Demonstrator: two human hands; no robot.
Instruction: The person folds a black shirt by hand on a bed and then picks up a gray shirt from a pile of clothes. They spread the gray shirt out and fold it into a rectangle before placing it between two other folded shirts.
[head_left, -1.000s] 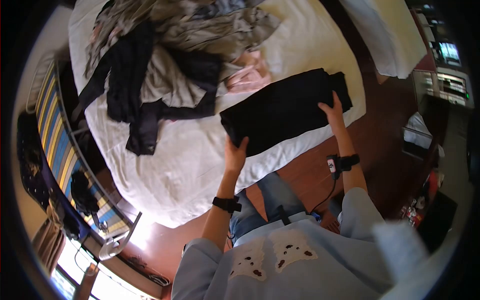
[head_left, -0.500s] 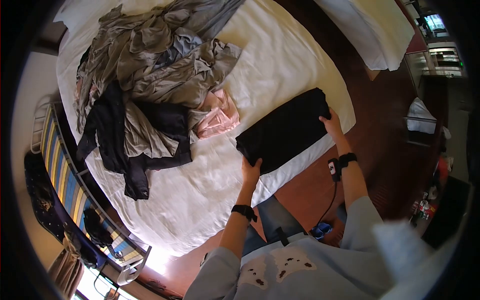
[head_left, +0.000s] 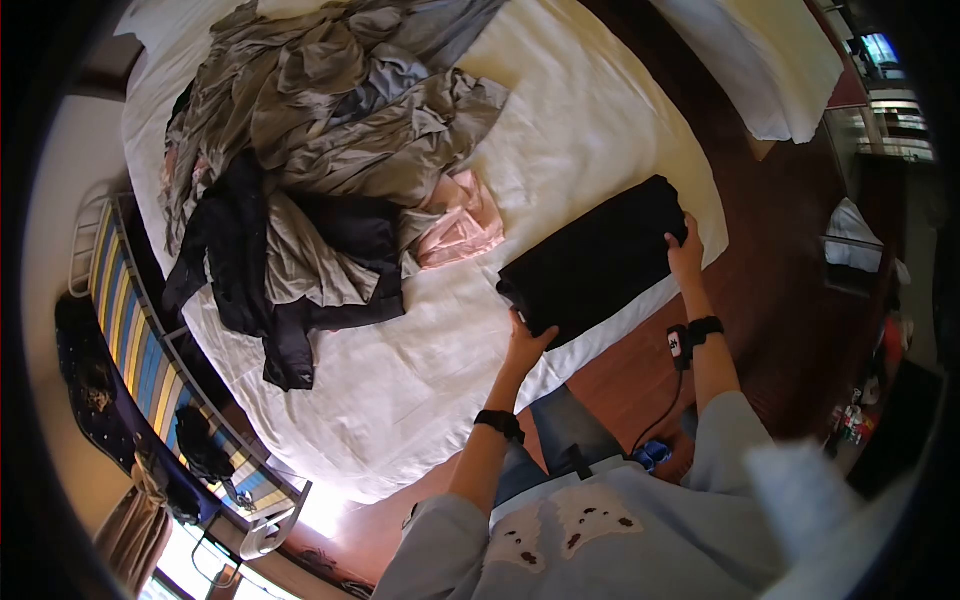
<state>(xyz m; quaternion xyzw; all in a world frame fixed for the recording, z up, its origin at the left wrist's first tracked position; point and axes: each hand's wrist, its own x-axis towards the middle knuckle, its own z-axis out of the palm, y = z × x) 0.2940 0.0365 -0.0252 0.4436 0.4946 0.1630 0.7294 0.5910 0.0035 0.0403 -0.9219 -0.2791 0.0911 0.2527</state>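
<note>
A black folded piece of clothing (head_left: 595, 265) lies as a long, neat bundle along the near right edge of the bed. At its left end, my left hand (head_left: 528, 345) grips the corner, thumb on top and the other fingers partly hidden beneath. My right hand (head_left: 686, 255) is closed around the opposite end, its thumb against the dark fabric. To the left of the bundle lie a pink satin cloth (head_left: 463, 225) and a crumpled black garment (head_left: 235, 265).
The white-sheeted bed (head_left: 400, 400) carries a heap of grey-brown satin fabric (head_left: 330, 110) at the far left. A striped folding cot (head_left: 150, 345) stands left of the bed. Another white-covered piece of furniture (head_left: 765, 70) is at the upper right, across dark wooden floor (head_left: 770, 240).
The whole view has shifted slightly, so the bed and clothes appear farther right. Both hands keep hold of the bundle's ends, and it has barely moved on the bed.
</note>
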